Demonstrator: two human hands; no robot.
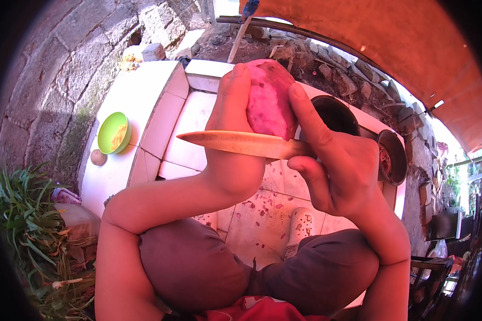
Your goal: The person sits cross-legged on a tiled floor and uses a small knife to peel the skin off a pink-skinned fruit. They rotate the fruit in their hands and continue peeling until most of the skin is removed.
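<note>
My left hand [233, 104] grips a large pink-purple tuber [267, 100] from its left side, thumb near the top. In my right hand [333, 160] is a knife [241, 144], its blade pointing left across the lower end of the tuber and in front of my left wrist. The right index finger lies against the tuber's right side. Part of the tuber is pale pink with its skin off, and darker skin remains near its top and right. Dark red scraps [261, 204] lie scattered on the tiled floor between my knees.
A green bowl [123, 138] with yellowish pieces and a round brown object [98, 157] sit on the white tiled ledge [116, 96] at left. At right are a dark bowl [335, 114], partly behind my hand, and another [399, 160] holding reddish pieces. Stone walls and plants surround the tiles.
</note>
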